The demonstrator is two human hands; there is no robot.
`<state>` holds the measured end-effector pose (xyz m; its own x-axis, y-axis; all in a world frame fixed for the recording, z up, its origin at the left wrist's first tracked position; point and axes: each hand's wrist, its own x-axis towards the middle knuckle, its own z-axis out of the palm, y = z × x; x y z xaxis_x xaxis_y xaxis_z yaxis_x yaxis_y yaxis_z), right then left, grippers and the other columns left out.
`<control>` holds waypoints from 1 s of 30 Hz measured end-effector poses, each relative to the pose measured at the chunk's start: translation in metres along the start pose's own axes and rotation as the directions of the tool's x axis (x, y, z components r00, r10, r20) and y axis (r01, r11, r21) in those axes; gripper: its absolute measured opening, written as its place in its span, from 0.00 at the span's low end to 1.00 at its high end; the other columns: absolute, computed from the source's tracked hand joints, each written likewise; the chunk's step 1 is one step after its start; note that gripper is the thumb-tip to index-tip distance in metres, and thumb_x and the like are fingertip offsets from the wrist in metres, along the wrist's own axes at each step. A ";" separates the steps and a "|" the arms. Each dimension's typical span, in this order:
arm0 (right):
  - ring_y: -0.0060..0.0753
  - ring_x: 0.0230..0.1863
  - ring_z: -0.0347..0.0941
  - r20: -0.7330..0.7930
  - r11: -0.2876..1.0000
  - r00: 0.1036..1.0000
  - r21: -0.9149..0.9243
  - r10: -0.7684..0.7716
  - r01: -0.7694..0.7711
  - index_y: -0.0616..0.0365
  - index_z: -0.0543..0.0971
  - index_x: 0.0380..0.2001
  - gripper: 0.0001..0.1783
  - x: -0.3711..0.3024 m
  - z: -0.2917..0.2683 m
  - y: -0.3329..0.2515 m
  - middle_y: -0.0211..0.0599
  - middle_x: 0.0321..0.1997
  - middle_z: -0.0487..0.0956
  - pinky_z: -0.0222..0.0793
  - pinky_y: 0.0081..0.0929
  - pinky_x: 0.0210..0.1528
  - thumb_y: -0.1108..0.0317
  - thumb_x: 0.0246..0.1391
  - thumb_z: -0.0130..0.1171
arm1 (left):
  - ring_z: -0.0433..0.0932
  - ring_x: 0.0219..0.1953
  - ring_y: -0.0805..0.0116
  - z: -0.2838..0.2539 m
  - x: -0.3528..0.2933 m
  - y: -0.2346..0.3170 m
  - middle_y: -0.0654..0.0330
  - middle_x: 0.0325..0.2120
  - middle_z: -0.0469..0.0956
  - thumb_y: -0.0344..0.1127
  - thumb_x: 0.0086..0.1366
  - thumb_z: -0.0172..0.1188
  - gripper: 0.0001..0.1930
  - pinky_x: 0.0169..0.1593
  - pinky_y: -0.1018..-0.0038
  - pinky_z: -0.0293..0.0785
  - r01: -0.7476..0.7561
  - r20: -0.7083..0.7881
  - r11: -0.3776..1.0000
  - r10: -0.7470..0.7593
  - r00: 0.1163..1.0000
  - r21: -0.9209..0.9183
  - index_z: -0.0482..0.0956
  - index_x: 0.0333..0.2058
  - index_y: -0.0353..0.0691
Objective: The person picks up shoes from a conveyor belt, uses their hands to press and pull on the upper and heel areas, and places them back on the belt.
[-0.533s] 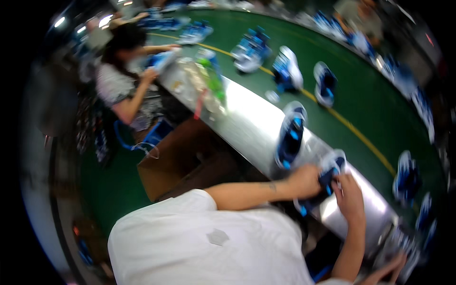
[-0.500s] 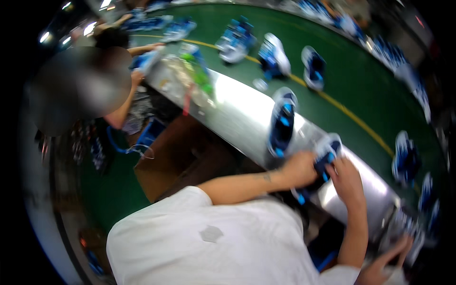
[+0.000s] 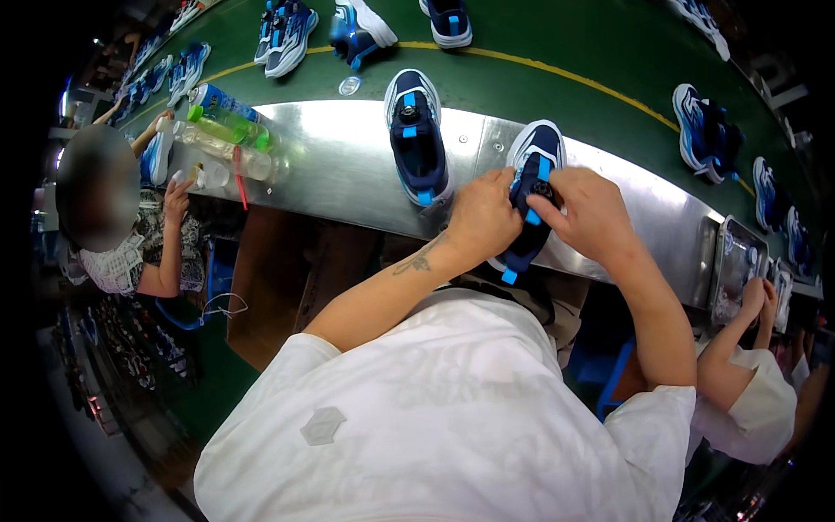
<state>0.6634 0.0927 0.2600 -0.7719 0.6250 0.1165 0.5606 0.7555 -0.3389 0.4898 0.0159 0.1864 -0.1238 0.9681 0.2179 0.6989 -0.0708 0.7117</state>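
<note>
A navy sneaker (image 3: 539, 139) with a white sole and light blue tabs lies toe-away on the metal ledge in front of me. My left hand (image 3: 487, 213) wraps its left side, the fingertips hidden against the upper. My right hand (image 3: 591, 213) grips the other side, its thumb stretched over the tongue close to a round black dial (image 3: 541, 189). The shoe's heel tab (image 3: 510, 277) sticks out below my hands, towards me. Left of them, a matching sneaker (image 3: 416, 139) stands untouched, its dial and opening showing.
Beyond the ledge (image 3: 339, 130) runs a green belt (image 3: 539, 43) with a yellow line and several sneakers. Plastic bottles (image 3: 230, 130) lie at the ledge's left, near a person holding a shoe. Another person's hands (image 3: 759, 300) are by a metal tray (image 3: 731, 261) at right.
My view has swung and sharpened, so both sneakers appear further left and higher. My right hand has shifted from the blue tab to the tongue by the dial; my left hand stays on the shoe.
</note>
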 end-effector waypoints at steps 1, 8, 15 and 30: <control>0.52 0.36 0.78 -0.060 0.998 0.997 0.028 -0.049 0.051 0.58 0.78 0.30 0.20 0.000 0.002 0.003 0.44 0.30 0.81 0.74 0.45 0.38 0.50 0.63 0.62 | 0.81 0.36 0.35 0.000 -0.001 0.001 0.39 0.34 0.81 0.26 0.54 0.62 0.27 0.40 0.49 0.77 -0.003 0.003 1.000 0.003 1.000 0.009 0.78 0.55 0.27; 0.55 0.32 0.78 -0.119 0.997 0.991 0.056 0.055 -0.049 0.58 0.79 0.26 0.25 0.000 0.009 -0.005 0.46 0.25 0.80 0.73 0.48 0.35 0.46 0.64 0.60 | 0.83 0.38 0.37 -0.005 -0.001 0.002 0.40 0.40 0.81 0.27 0.57 0.62 0.32 0.41 0.50 0.80 -0.017 0.044 0.999 0.015 0.999 0.027 0.71 0.62 0.27; 0.55 0.36 0.78 0.157 0.973 0.967 0.084 0.201 -0.216 0.58 0.79 0.32 0.20 0.004 -0.002 -0.009 0.47 0.29 0.81 0.74 0.47 0.39 0.50 0.63 0.62 | 0.82 0.37 0.37 -0.002 0.000 -0.002 0.41 0.38 0.81 0.26 0.56 0.61 0.31 0.39 0.51 0.80 -0.048 0.019 0.999 0.048 0.999 0.005 0.72 0.61 0.26; 0.51 0.43 0.75 0.172 0.994 0.982 0.065 0.076 -0.089 0.60 0.78 0.39 0.18 0.007 -0.004 0.000 0.46 0.38 0.80 0.74 0.43 0.44 0.55 0.59 0.66 | 0.83 0.39 0.37 -0.008 0.001 0.006 0.40 0.40 0.81 0.28 0.58 0.62 0.30 0.41 0.51 0.80 -0.008 0.063 1.000 0.006 0.998 0.029 0.73 0.60 0.26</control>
<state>0.6597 0.0978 0.2640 -0.7669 0.6377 -0.0721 0.6063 0.6829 -0.4074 0.4884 0.0147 0.1958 -0.0753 0.9808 0.1799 0.7197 -0.0714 0.6906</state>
